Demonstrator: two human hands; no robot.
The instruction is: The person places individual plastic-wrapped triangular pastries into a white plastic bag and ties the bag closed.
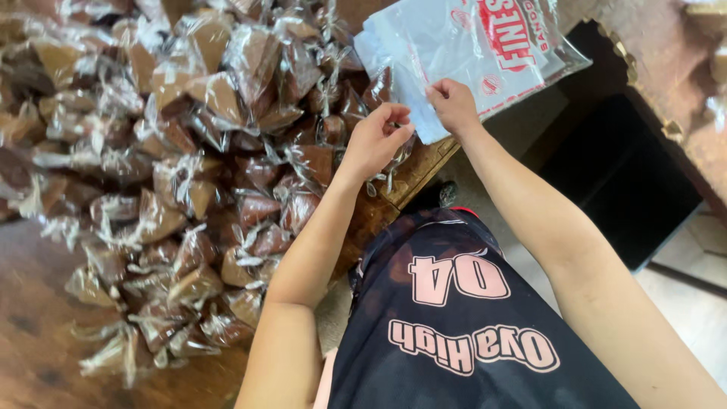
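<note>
My left hand [375,138] and my right hand [453,104] both pinch the near edge of a stack of clear plastic bags with red print [462,53], which lies at the corner of a wooden table [413,173]. A big heap of brown triangular pieces wrapped in clear plastic [174,167] covers the table to the left of my hands. My left hand hovers right over the nearest wrapped pieces.
A dark rectangular object [621,174] sits on the floor to the right of the table. A stone-like ledge [674,68] runs along the upper right. My dark shirt with pink print [454,318] fills the lower middle.
</note>
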